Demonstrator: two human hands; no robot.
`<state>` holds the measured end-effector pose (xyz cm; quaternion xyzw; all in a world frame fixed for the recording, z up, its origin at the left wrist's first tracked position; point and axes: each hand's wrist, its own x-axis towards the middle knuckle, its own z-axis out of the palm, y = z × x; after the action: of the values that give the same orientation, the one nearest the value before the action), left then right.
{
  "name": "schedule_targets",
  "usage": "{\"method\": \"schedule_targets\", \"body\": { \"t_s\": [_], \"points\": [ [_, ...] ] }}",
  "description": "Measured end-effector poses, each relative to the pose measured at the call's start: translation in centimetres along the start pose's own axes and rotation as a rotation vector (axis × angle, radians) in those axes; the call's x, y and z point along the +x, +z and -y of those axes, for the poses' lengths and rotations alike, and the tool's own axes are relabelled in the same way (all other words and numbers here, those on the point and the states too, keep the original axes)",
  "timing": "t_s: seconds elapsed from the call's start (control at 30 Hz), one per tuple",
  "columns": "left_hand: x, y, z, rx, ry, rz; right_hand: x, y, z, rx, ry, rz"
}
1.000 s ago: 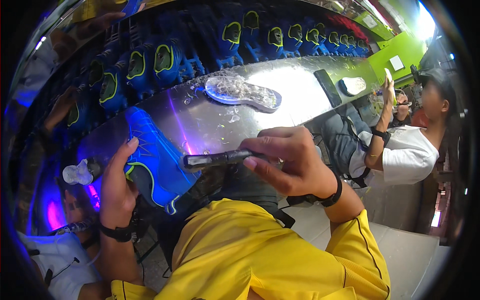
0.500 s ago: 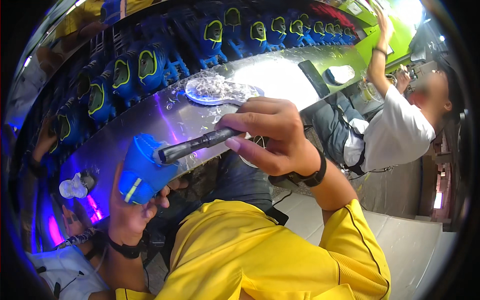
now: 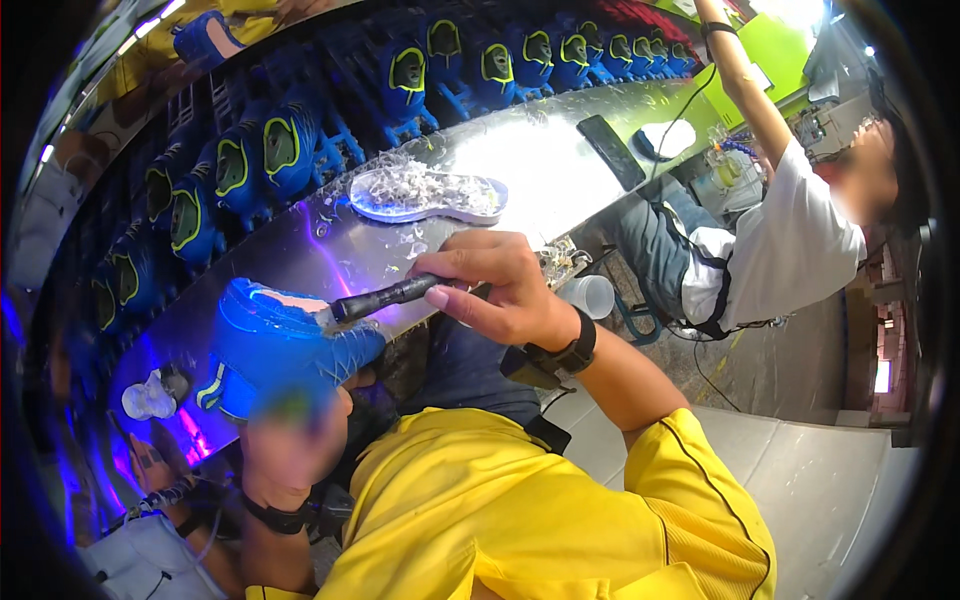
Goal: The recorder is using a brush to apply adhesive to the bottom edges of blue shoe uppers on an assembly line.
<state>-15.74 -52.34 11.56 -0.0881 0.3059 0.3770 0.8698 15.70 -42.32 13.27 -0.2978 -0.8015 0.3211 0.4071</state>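
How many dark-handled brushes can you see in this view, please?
1: the brush in the person's right hand, its tip at the blue shoe held in the left hand. Others could be hidden in the dim clutter.

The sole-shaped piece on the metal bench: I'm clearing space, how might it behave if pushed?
The piece would probably slide, since the bench looks smooth. Rolling seems unlikely, as it lies flat. Shreds on it look loose and may spill.

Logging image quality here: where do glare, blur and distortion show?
Head view: white glare washes out part of the metal bench; head view: a smudge blurs part of the left hand; head view: fisheye distortion bows the row of blue shoes.
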Motion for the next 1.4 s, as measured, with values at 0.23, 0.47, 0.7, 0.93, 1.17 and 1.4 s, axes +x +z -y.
{"method": "schedule_targets", "body": {
  "t_s": [0.23,0.47,0.7,0.93,1.17,1.4],
  "points": [
    [2.4,-2.5,-0.4,0.277,0.105,0.026,-1.8,0.8,-0.5,0.134,0.403,-0.116],
    [7.7,6.5,-2.3,0.44,0.48,0.131,-2.5,-2.6,0.5,0.184,0.459,-0.092],
    [19.4,16.8,-14.1,1.607,0.947,-0.305,-4.3,-5.1,-1.4,0.283,0.689,-0.431],
    [30.7,19.0,-21.7,2.311,0.881,-0.528,-4.9,-3.8,-2.4,0.239,0.661,-0.378],
    [30.1,18.6,-20.3,2.269,0.922,-0.704,-5.5,-3.8,-1.8,0.277,0.768,-0.414],
    [24.2,9.1,-29.2,2.382,0.834,-0.814,-5.1,-2.5,-1.3,0.337,0.762,-0.405]
  ]
}}
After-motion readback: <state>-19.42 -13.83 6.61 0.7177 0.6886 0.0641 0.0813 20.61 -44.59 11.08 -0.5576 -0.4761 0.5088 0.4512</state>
